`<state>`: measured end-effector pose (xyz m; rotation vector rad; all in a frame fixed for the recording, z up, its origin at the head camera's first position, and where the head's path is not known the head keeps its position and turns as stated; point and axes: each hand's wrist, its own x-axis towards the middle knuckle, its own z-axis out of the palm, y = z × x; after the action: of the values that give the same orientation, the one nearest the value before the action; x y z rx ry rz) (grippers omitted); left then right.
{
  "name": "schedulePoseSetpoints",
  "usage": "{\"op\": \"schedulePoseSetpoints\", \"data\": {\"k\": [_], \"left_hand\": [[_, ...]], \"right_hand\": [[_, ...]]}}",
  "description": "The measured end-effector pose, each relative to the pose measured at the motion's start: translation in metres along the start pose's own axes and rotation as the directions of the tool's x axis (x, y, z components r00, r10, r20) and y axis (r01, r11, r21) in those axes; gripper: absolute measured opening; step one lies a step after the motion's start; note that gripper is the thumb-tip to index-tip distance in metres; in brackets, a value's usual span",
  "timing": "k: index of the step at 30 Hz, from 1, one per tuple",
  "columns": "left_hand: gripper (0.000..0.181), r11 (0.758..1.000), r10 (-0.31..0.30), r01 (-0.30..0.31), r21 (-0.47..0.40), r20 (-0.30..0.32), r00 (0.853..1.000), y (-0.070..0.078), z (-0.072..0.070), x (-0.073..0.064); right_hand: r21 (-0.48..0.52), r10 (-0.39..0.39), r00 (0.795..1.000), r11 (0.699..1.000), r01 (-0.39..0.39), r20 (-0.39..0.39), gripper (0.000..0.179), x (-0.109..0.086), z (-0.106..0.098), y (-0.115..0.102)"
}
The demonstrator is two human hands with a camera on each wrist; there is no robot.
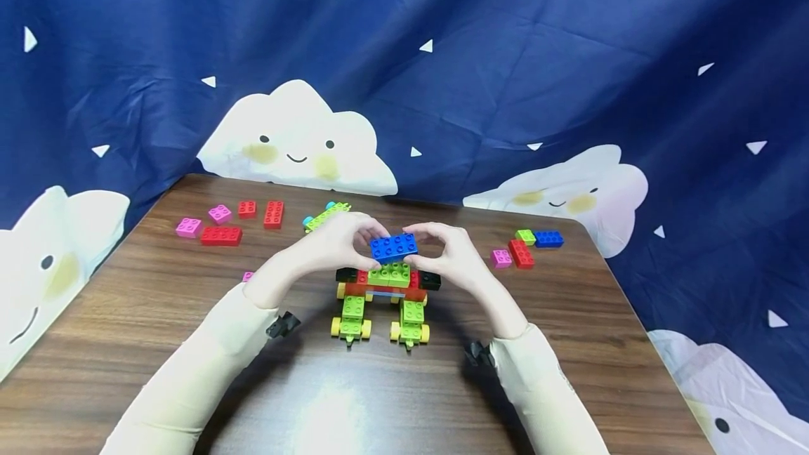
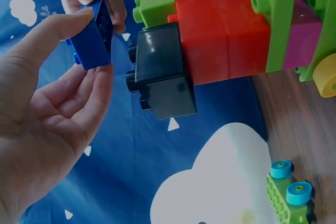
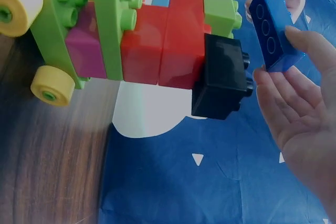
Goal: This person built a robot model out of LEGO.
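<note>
A blue toy brick (image 1: 394, 248) is pinched at its two ends, by my left hand (image 1: 338, 243) on one side and my right hand (image 1: 454, 258) on the other. It hangs above a built brick vehicle, and both wrist views show a gap between them. Green bricks (image 1: 389, 274) top the vehicle, over red bricks (image 2: 220, 30) with a black brick (image 2: 163, 72) at each side. Two green wheeled bases (image 1: 352, 318) with yellow wheels stick out toward me. In the right wrist view the hollow underside of the blue brick (image 3: 270, 30) shows.
Loose red bricks (image 1: 221, 236) and pink bricks (image 1: 188, 227) lie at the back left of the wooden table (image 1: 189, 286). A green wheeled base (image 1: 327, 216) sits behind my left hand. At right are another blue brick (image 1: 548, 239), a red brick (image 1: 521, 254) and smaller ones.
</note>
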<state>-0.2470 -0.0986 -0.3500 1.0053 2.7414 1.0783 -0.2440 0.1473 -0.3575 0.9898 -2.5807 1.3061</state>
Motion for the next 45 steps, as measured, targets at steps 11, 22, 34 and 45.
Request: {"op": "schedulePoseSetpoints", "data": {"k": [11, 22, 34, 45], "left_hand": [[0.044, 0.996, 0.026, -0.024, -0.089, 0.017, 1.000, -0.011, 0.009, -0.002], [0.041, 0.991, 0.081, -0.083, -0.107, -0.021, 0.996, -0.021, 0.018, -0.008], [0.039, 0.991, 0.074, -0.077, -0.114, -0.033, 0.997, -0.024, 0.022, -0.012], [0.038, 0.990, 0.050, -0.056, -0.126, -0.043, 0.998, -0.025, 0.024, -0.014]], "right_hand": [[-0.016, 0.019, 1.000, 1.000, -0.019, -0.012, 0.034, -0.007, 0.009, 0.010], [0.065, 0.074, 0.997, 0.995, -0.075, 0.024, 0.031, -0.014, 0.015, 0.016], [0.043, 0.080, 0.996, 0.996, -0.081, 0.034, 0.031, -0.015, 0.018, 0.015], [0.030, 0.083, 0.996, 0.996, -0.084, 0.037, 0.030, -0.014, 0.020, 0.014]]}}
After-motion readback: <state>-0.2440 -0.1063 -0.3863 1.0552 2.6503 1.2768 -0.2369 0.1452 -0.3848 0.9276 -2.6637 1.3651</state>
